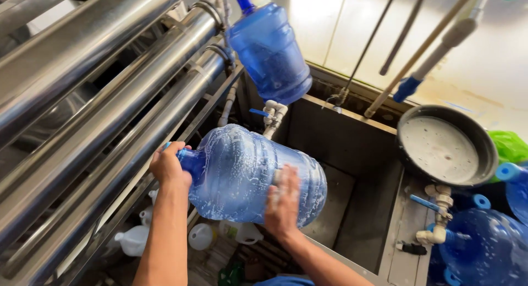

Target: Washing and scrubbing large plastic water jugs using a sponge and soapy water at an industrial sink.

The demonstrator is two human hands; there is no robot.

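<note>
Steel pipes (93, 93) slant across the 9 to 11 o'clock part of the view, their ends cut off by the frame, and a deep metal sink (352, 170) fills the centre.

Over the sink, a soapy blue jug (250, 176) lies on its side at the middle of the view, neck toward 9 o'clock. The left hand (171, 166) is wrapped around that neck; its fingers curl over the top and hide the mouth, so whether a cap is on cannot be told. The right hand (283, 201) lies flat on the jug's wall near its base, fingers spread and pressed against the wet surface, palm side hidden.

At 12 o'clock a second jug (272, 49) hangs tilted, neck uppermost; its base sits just above a white valve (273, 116). At 3 o'clock a dark basin (443, 148) of cloudy water rests on the sink's edge. More blue jugs (484, 242) at 4 o'clock are cropped by the frame.

Below the held jug, at 7 o'clock, small white bottles (201, 236) stand in shadow, hard to make out. Pole handles (423, 49) lean against the pale wall (341, 27) at 1 o'clock, tops out of view.
</note>
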